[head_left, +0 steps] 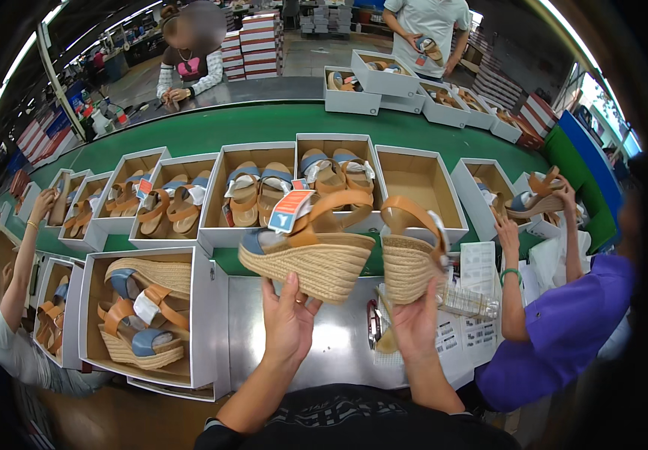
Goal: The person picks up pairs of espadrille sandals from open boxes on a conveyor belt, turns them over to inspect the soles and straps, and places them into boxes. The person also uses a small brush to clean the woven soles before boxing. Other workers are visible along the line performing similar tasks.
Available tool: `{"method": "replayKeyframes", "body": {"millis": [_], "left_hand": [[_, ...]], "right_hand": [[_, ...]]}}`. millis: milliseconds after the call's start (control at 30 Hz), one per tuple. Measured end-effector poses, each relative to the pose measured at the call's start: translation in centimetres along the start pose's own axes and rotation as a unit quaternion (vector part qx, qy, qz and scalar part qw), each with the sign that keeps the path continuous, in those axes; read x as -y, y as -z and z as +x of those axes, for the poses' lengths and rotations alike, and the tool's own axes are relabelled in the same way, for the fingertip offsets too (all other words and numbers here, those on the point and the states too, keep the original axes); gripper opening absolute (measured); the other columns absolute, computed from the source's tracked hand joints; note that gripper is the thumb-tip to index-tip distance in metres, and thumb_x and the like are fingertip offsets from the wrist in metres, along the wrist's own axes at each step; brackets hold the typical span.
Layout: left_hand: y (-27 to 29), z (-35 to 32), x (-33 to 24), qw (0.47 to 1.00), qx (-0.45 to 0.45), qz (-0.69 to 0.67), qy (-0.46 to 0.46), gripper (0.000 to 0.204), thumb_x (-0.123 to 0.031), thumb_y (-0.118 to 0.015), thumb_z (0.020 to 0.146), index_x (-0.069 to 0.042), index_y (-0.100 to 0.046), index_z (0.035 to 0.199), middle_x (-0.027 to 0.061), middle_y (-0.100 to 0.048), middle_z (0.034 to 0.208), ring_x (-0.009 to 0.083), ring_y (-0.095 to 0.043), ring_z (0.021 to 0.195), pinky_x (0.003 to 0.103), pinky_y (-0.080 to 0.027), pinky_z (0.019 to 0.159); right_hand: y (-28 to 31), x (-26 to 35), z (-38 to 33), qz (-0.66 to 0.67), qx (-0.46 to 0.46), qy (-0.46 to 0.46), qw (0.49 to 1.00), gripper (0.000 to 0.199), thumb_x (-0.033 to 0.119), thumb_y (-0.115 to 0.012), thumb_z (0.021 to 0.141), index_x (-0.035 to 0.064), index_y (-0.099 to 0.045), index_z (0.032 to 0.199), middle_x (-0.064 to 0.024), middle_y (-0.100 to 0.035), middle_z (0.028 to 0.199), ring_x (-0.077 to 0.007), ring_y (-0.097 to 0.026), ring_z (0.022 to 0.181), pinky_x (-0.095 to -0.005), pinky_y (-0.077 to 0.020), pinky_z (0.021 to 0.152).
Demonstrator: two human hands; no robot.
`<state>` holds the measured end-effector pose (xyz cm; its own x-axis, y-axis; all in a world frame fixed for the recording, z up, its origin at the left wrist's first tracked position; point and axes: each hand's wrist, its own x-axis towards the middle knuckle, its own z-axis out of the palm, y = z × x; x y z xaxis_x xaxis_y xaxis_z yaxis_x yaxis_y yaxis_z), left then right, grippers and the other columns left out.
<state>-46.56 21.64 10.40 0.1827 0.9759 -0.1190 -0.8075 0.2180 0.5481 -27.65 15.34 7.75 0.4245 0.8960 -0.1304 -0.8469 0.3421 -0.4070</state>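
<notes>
My left hand (288, 319) holds up a woven-wedge sandal (310, 247) with tan straps, a blue toe band and an orange-and-white tag, seen side on. In my right hand (416, 326) is the matching wedge sandal (411, 251), heel toward me. Both sandals hang above a metal table (339, 337), just in front of an empty open white shoebox (421, 184) on the green conveyor belt (211, 129).
A row of open boxes with sandal pairs (260, 191) lines the belt. An open box with a packed pair (144, 311) sits at my left. Paper sheets and labels (462, 322) lie right. A person in purple (564, 322) stands right, another person left, others beyond the belt.
</notes>
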Motion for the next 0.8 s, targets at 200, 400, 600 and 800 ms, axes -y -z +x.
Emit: {"method": "replayKeyframes", "body": {"millis": [200,400,600,800], "left_hand": [[2.2,-1.3,2.0,0.971,0.002,-0.206,0.124,0.040,-0.023,-0.048,0.104,-0.005,-0.041,0.139,0.0107,-0.052,0.137,0.0228,-0.053,0.126,0.036,-0.046,0.109],[4.1,-2.0,2.2,0.964,-0.009,-0.242,0.108,0.041,-0.024,-0.047,0.104,-0.002,-0.040,0.138,0.0125,-0.051,0.139,0.0231,-0.050,0.129,0.038,-0.041,0.113],[4.6,-1.6,2.2,0.963,-0.031,-0.241,0.116,0.043,-0.024,-0.048,0.104,-0.002,-0.039,0.139,0.0126,-0.051,0.139,0.0238,-0.049,0.130,0.039,-0.041,0.113],[6.4,-2.3,1.8,0.976,0.041,-0.173,0.129,0.054,-0.024,-0.060,0.096,0.001,-0.041,0.140,0.0169,-0.051,0.139,0.0275,-0.050,0.130,0.043,-0.043,0.110]], "right_hand": [[0.2,-4.8,-1.2,0.199,0.049,-0.279,0.938,0.041,0.035,-0.046,0.103,0.0087,-0.049,0.135,-0.0094,-0.057,0.131,-0.0223,-0.060,0.117,-0.0328,-0.0583,0.093],[0.1,-6.4,-1.8,0.190,0.020,-0.289,0.938,0.043,0.035,-0.044,0.104,0.0066,-0.047,0.136,-0.0109,-0.055,0.134,-0.0230,-0.059,0.119,-0.0334,-0.0574,0.095],[0.8,-6.7,-1.3,0.176,0.022,-0.316,0.932,0.045,0.037,-0.047,0.103,0.0068,-0.047,0.136,-0.0104,-0.056,0.132,-0.0222,-0.059,0.118,-0.0317,-0.0578,0.093],[1.7,-6.1,-2.1,0.186,0.082,-0.301,0.932,0.045,0.034,-0.051,0.102,0.0077,-0.047,0.139,-0.0113,-0.053,0.137,-0.0268,-0.057,0.120,-0.0382,-0.0531,0.098]]}}
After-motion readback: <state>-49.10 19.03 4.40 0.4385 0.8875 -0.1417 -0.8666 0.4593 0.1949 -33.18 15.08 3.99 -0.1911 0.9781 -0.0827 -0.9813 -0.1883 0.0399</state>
